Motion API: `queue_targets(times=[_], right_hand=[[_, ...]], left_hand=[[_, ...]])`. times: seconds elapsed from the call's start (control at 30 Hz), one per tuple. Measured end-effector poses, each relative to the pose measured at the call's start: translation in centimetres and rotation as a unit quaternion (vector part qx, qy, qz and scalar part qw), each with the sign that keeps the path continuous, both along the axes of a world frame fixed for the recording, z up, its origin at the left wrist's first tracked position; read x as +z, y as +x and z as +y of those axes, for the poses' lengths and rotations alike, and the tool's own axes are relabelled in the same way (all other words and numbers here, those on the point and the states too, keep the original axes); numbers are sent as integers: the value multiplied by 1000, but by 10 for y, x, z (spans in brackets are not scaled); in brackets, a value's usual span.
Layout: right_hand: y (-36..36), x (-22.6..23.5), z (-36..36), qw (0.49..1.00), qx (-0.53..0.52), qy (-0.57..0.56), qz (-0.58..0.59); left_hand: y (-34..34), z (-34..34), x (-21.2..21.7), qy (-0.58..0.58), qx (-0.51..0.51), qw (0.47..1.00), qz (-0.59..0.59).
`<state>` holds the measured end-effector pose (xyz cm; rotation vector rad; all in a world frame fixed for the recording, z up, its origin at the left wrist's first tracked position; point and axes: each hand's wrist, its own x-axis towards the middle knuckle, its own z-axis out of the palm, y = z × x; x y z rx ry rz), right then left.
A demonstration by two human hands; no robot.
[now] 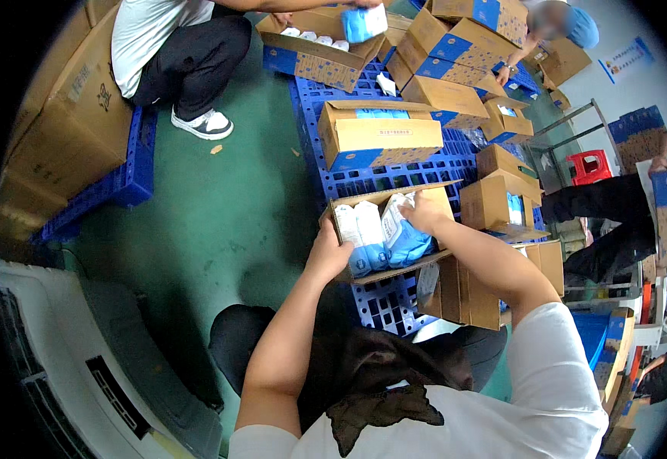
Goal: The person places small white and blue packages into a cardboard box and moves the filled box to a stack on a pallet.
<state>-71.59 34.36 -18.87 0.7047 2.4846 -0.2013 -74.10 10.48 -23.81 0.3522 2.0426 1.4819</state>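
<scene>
An open cardboard box stands in front of me on a blue plastic pallet. Inside it, white-and-blue soft packs stand upright at the left. My left hand is closed on the box's left wall, its thumb over the rim. Inside the box, my right hand grips the top of another white-and-blue soft pack, right of the others. Its fingertips are partly hidden by the hand itself.
Beyond my box sits a carton with blue packs; more open cartons crowd the right. A crouching person holds a blue pack over another carton. Large boxes stand at left. A red stool is farther right.
</scene>
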Motion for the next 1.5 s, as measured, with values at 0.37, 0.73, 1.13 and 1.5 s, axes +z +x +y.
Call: queue_targets(times=[0.37,0.73,1.13,1.5], right_hand=[[32,-7,24,972,183,-144,-28],[-5,-2,5,962,184,-66,-189],[5,-27,20,986,62,69,-138],[17,63,43,972,229,44,-29]], left_hand=[[0,-2,-8,37,-4,999,19],[0,-6,-10,42,0,999,31],[1,-4,-2,18,2,999,31],[2,6,-24,47,-15,999,24]])
